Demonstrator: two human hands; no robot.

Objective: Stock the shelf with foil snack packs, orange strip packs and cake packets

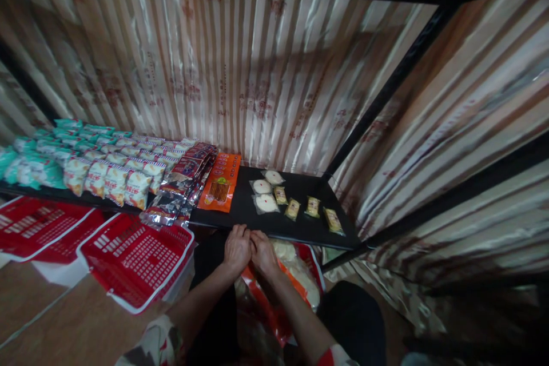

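My left hand (237, 250) and my right hand (262, 253) meet at the front edge of the black shelf (244, 218). Their fingers are curled and close together; whatever they may hold is hidden. Below them is a red basket (315, 266) with a clear and orange plastic bag (295, 281) of pale items. An orange snack packet (221, 183) lies on the shelf just beyond my left hand. Farther right are three round white wrapped cakes (266, 203) and several small yellow wrapped snacks (292, 209).
Dark shiny packets (182, 183), white snack bags (115, 183) and green bags (47, 168) fill the shelf's left part. Red baskets (137, 257) stand on the floor at left. Black frame posts (386, 91) and a striped curtain (240, 68) bound the shelf.
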